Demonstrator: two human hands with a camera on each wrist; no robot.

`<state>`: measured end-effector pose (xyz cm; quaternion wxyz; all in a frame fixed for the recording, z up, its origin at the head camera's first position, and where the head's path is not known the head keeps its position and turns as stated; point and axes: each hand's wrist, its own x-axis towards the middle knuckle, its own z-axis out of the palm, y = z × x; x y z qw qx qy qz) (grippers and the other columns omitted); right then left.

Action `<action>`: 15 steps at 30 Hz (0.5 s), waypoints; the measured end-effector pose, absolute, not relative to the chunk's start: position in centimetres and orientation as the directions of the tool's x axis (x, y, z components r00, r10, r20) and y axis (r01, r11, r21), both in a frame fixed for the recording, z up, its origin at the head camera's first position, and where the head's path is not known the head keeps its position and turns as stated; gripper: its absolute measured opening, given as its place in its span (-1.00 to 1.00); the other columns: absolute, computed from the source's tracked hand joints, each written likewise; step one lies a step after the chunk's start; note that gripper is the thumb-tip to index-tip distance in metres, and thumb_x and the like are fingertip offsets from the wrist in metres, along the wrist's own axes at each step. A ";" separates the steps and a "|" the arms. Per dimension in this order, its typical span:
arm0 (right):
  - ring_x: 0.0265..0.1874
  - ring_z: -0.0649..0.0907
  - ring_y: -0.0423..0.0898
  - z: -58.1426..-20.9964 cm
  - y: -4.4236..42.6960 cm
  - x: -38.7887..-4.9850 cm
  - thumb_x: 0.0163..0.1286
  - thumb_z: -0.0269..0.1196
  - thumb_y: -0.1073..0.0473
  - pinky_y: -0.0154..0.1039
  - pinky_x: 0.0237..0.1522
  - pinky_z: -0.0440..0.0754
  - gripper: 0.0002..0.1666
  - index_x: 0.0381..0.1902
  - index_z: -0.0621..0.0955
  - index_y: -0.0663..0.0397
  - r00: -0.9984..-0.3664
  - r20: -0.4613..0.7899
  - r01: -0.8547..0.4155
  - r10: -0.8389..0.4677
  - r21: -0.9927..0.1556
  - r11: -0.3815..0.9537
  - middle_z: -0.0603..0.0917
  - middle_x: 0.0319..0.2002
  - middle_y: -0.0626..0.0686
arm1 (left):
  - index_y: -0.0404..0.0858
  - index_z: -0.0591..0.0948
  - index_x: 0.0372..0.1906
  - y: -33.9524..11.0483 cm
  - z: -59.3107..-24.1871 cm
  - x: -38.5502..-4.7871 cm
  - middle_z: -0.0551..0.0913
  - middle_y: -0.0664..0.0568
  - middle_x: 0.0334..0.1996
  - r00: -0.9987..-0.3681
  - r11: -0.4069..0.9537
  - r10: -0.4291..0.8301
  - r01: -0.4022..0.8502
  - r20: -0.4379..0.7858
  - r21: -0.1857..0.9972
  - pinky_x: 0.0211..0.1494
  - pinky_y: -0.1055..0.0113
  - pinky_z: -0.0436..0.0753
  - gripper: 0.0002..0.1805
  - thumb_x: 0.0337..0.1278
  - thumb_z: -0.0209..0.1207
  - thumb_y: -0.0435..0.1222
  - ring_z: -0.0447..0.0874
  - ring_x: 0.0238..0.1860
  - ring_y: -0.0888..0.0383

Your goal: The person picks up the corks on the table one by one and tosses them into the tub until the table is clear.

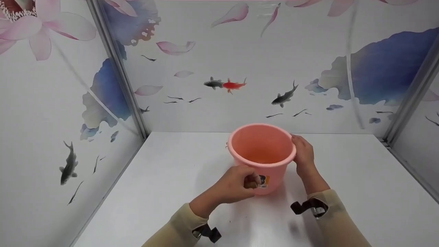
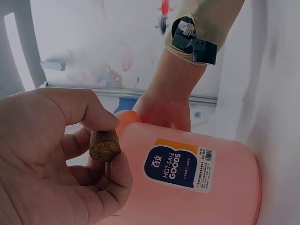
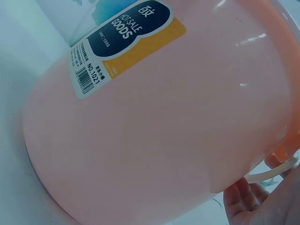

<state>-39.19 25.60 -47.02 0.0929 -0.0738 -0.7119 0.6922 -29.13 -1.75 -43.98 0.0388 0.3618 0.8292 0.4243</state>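
A pink plastic bucket (image 1: 262,175) stands upright on the white table. My right hand (image 1: 304,154) grips its rim from the right side. In the right wrist view, the fingertips (image 3: 236,199) touch the bucket wall close to the pale handle (image 3: 272,174). My left hand (image 1: 236,185) is in front of the bucket, below the near rim. Between its thumb and fingers it pinches a short brown cork (image 2: 104,146), seen plainly in the left wrist view. A label (image 2: 178,165) reading "HOT-SALE GOODS" faces my left hand. Part of the bucket's inner bottom is hidden.
The white table (image 1: 164,164) meets a back wall (image 1: 192,120) painted with fish, petals and leaves. Side panels with metal corner posts (image 1: 120,75) enclose it left and right. Each forearm wears a dark strapped mount (image 1: 310,206).
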 end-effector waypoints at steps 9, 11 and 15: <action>-0.10 0.70 -0.23 -47.0 25.6 -39.0 0.69 0.01 -0.14 -0.32 -0.07 0.74 -0.43 0.35 0.62 0.08 -0.974 0.039 -0.039 0.222 -0.999 0.004 0.75 -0.07 -0.20 | -0.28 0.70 -0.13 -2.2 -41.7 -28.7 0.58 0.10 -0.34 -0.750 0.424 0.611 0.579 0.253 0.696 -0.24 0.52 0.57 -0.81 0.14 0.29 -0.49 0.49 -0.31 0.31; -0.12 0.70 -0.22 -47.0 25.6 -38.9 0.70 0.00 -0.12 -0.32 -0.08 0.74 -0.45 0.34 0.62 0.10 -0.973 0.043 -0.043 0.225 -0.999 0.006 0.75 -0.09 -0.20 | -0.28 0.70 -0.14 -2.2 -40.9 -28.8 0.55 0.10 -0.34 -0.754 0.447 0.602 0.591 0.263 0.671 -0.26 0.52 0.53 -0.81 0.13 0.27 -0.50 0.48 -0.32 0.30; -0.12 0.70 -0.21 -46.9 25.7 -39.0 0.69 0.00 -0.14 -0.32 -0.08 0.75 -0.43 0.36 0.61 0.09 -0.974 0.045 -0.042 0.223 -0.999 0.016 0.74 -0.05 -0.18 | -0.25 0.70 -0.15 -2.1 -39.7 -29.3 0.56 0.10 -0.31 -0.761 0.474 0.596 0.592 0.257 0.652 -0.25 0.51 0.54 -0.81 0.15 0.25 -0.50 0.49 -0.30 0.28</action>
